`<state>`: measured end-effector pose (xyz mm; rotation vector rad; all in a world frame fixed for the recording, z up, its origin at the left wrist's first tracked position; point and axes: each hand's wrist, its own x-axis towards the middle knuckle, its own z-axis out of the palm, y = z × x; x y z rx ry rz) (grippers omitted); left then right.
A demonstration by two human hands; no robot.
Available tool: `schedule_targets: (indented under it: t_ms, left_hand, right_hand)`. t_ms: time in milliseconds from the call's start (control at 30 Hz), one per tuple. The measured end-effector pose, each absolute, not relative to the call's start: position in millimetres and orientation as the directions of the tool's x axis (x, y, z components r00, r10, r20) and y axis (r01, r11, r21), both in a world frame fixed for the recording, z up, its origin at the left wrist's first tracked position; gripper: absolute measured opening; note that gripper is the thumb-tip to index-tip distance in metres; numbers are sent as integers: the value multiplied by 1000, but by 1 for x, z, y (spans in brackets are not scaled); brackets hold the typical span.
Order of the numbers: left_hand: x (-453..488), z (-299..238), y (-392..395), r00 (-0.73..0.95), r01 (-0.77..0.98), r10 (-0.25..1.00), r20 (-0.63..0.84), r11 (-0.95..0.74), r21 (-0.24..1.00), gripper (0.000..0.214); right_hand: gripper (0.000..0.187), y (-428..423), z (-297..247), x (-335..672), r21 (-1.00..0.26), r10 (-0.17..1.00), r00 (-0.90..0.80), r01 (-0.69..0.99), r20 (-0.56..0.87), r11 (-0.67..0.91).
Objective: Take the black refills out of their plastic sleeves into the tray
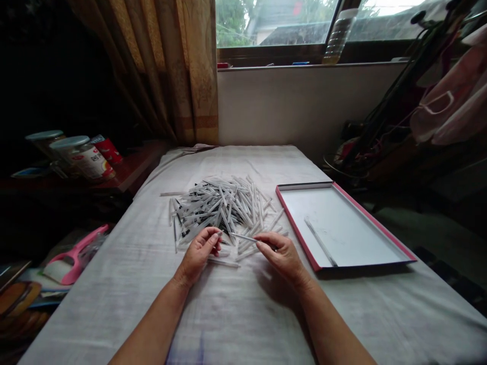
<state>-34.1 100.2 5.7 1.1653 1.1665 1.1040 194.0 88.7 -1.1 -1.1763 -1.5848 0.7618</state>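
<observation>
A thin pen refill [243, 236] is pinched in my right hand [280, 253], its pointed end toward the left. My left hand [201, 252] is closed, thumb against fingertips, close to that point; whatever it holds is too small to make out. Just beyond both hands lies a heap of clear pen barrels [216, 203], with dark parts mixed in. One loose barrel [224, 262] rests on the cloth beside my left hand. To the right, a shallow pink-edged box lid [365, 218] has a single pen [320, 241] lying in it.
A pale cloth [236, 319] covers the table. Jars [85, 157] and a red packet [108, 149] stand on a dark side surface at left, above pink-handled scissors [76, 256]. A curtain [171, 76], a plastic bottle [340, 38] on the windowsill and hanging cloth [452, 101] lie beyond.
</observation>
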Motion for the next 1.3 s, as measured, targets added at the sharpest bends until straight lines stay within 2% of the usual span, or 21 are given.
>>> schedule_targets:
  t_ms: [233, 533, 667, 800, 1000, 1300]
  left_hand:
    - [-35, 11, 98, 124, 0, 988, -95, 95, 995, 48]
    - [-34, 11, 96, 172, 75, 980, -96, 85, 994, 44]
    - [-34, 12, 95, 205, 94, 976, -73, 54, 994, 42]
    - [-32, 15, 94, 269, 49, 960, -77, 67, 997, 40]
    - [-29, 15, 91, 252, -56, 958, -140, 159, 986, 41]
    - [-29, 7, 89, 242, -9, 958, -156, 163, 987, 32]
  right_hand:
    - [19, 88, -1, 194, -880, 942, -114, 335, 316, 336]
    - [20, 86, 2, 192, -876, 945, -148, 355, 293, 327]
    - [21, 85, 3, 192, -893, 953, -199, 347, 229, 287]
    - [21, 83, 3, 193, -916, 940, -308, 317, 146, 246]
    - [21, 82, 4, 191, -919, 922, -348, 284, 167, 274]
    - [22, 82, 0, 193, -907, 898, -407, 296, 166, 301]
